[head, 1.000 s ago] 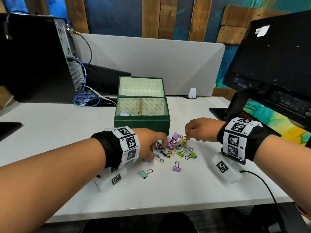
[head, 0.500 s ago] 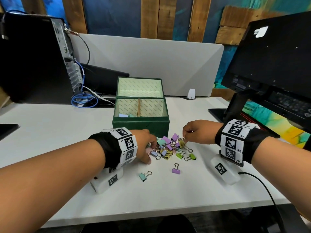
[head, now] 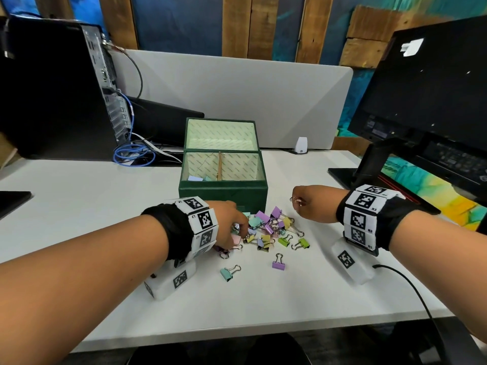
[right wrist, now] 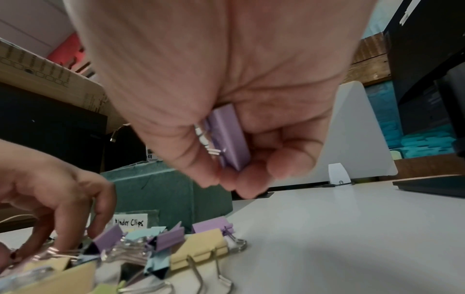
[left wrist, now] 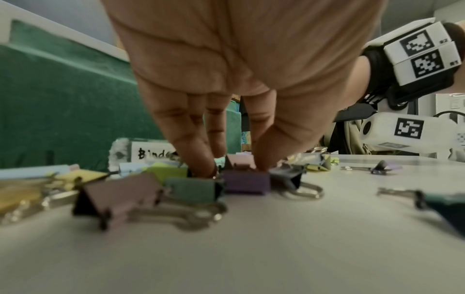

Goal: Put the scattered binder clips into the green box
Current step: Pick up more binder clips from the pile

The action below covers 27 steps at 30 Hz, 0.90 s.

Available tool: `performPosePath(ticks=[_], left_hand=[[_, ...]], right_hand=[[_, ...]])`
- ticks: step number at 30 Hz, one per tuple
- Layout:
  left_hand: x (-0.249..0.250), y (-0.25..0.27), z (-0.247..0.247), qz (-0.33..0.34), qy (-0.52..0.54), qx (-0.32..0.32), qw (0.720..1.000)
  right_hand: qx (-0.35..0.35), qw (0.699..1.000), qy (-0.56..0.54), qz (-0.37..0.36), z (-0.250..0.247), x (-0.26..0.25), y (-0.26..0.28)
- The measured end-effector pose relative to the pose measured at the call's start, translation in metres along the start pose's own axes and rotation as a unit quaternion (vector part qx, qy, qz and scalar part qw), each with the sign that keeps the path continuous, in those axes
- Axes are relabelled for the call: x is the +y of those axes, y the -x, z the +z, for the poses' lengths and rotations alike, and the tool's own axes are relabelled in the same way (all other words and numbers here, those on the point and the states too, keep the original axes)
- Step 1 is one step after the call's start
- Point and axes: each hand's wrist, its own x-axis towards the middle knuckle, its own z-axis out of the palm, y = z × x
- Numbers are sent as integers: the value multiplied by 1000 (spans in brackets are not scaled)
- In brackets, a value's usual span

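The right hand [head: 313, 206] is up off the white desk [head: 79, 196], fingers curled tight round a lilac binder clip [right wrist: 227, 137]; the right wrist view shows it tucked against the palm, and in the head view its wire loops poke out at the knuckles. The hand sits at about four o'clock from the green box [head: 223, 180], close to its front corner.

The left hand [head: 232, 225] is down in the pile of binder clips [head: 268, 227], which lies just in front of the box at its six o'clock. In the left wrist view the fingertips [left wrist: 201, 159] are narrow, pressed down among the clips beside a purple clip [left wrist: 246, 182] and a teal one [left wrist: 192, 190]; whether they actually pinch one, I cannot tell.

The box stands open, lid up at twelve o'clock, a divider splitting it into two compartments; a few pale pieces show in the left one. A label [right wrist: 130, 220] on the box front reads "Binder Clips".

Strays near the desk's front edge: a teal clip [head: 228, 272] at seven o'clock from the pile, a purple clip [head: 278, 262] at six, two green clips [head: 293, 241] at four. A monitor [head: 427, 106] stands at two o'clock, a computer tower [head: 52, 88] at ten.
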Motion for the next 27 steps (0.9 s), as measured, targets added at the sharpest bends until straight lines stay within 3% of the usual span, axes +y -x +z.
performPosePath(ticks=[7, 17, 24, 27], left_hand=[[-1, 1, 2, 2, 23, 8, 1000], [-1, -2, 2, 17, 21, 28, 999], [-6, 4, -3, 32, 21, -34, 999], [-9, 5, -3, 22, 9, -33, 999]], right_hand=[[-56, 998, 30, -12, 4, -1, -5], [-59, 996, 67, 7, 11, -11, -12], [-72, 995, 74, -2, 15, -10, -16], [-63, 995, 74, -9, 16, -10, -18]])
